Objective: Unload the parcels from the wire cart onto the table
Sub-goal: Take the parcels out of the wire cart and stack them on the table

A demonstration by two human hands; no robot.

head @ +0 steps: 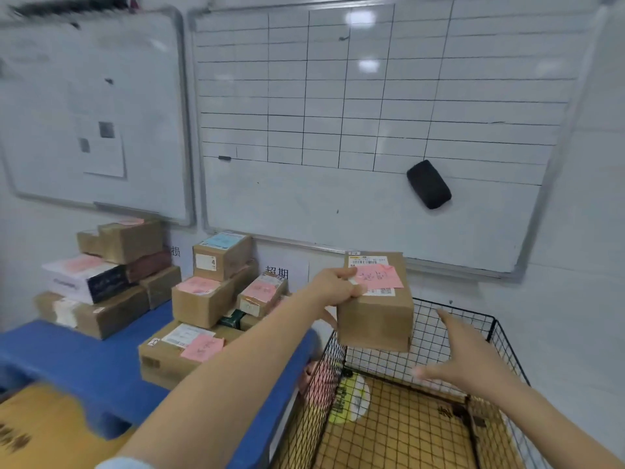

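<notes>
Bright, even, cool light filled the room, with faint shadows. Two soft lamp reflections glared on the gridded whiteboard (372,96). Motion blur smeared the top-left corner, the smaller whiteboard (84,113) and the cardboard (40,431) at lower left; the right hand (466,362) looked soft, the parcel (375,316) fairly sharp. Wide-angle distortion bowed the board frames

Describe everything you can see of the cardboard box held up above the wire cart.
The box is a closed brown cardboard parcel, roughly cube-shaped. A white shipping label and a pink handwritten note lie on its top. The left hand grips its left upper edge, holding it in the air above the far left corner of the wire cart. The open right hand is near but apart.
</notes>
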